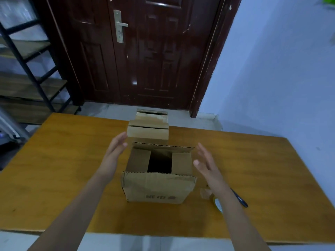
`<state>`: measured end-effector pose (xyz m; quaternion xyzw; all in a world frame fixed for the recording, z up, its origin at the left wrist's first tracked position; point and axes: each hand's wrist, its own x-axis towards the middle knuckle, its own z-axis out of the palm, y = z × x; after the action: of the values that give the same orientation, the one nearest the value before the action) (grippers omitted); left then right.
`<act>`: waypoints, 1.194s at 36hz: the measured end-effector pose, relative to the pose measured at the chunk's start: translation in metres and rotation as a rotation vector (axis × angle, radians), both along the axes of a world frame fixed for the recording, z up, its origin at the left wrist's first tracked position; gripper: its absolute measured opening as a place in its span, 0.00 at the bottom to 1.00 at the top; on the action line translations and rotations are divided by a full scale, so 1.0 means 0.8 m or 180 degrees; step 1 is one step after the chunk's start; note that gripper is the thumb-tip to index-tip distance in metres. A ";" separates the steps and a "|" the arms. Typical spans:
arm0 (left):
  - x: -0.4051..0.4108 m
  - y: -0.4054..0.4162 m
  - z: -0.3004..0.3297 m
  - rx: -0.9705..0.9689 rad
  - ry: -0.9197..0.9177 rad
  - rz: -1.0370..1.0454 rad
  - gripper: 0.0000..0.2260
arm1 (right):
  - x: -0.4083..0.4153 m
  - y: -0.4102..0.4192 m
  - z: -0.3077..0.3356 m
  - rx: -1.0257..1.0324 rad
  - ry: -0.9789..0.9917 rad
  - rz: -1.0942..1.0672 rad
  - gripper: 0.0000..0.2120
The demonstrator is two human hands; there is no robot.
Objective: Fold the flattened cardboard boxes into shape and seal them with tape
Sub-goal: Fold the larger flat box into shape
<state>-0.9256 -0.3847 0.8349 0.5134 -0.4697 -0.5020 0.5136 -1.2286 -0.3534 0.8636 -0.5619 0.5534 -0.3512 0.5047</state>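
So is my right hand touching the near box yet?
Apart. The head view shows a strip of table between the right hand and the right side of the near box; the palm faces the box, fingers open.

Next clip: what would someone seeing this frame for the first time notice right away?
The brown cardboard box standing mid-table, its two side flaps folded in and a dark gap between them, draws the eye first. The open left hand and open right hand flank it without touching. Behind it on the orange wooden table stands a second, smaller cardboard box, in front of a dark red door.
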 end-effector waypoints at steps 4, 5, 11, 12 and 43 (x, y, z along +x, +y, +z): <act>-0.010 -0.002 0.010 0.0066 -0.0192 -0.0290 0.21 | 0.012 -0.007 -0.004 -0.0508 0.1097 0.0508 0.52; -0.015 -0.002 0.012 0.0118 -0.0337 -0.0340 0.19 | 0.014 -0.009 -0.008 -0.0699 0.1416 0.0535 0.52; -0.025 0.003 0.003 0.0242 -0.1015 -0.0314 0.24 | 0.016 -0.009 -0.035 -0.1431 0.2462 0.0299 0.34; -0.022 0.005 -0.001 0.0269 -0.1136 -0.0295 0.25 | 0.017 -0.008 -0.041 -0.1497 0.2521 0.0232 0.31; 0.001 -0.019 -0.047 0.2965 -0.0026 0.0035 0.38 | -0.001 -0.047 -0.068 0.2501 -0.0478 -0.1164 0.37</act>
<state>-0.9250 -0.3999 0.7976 0.6938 -0.1936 -0.6548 0.2291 -1.2295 -0.3911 0.8093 -0.1930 0.6971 -0.2376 0.6484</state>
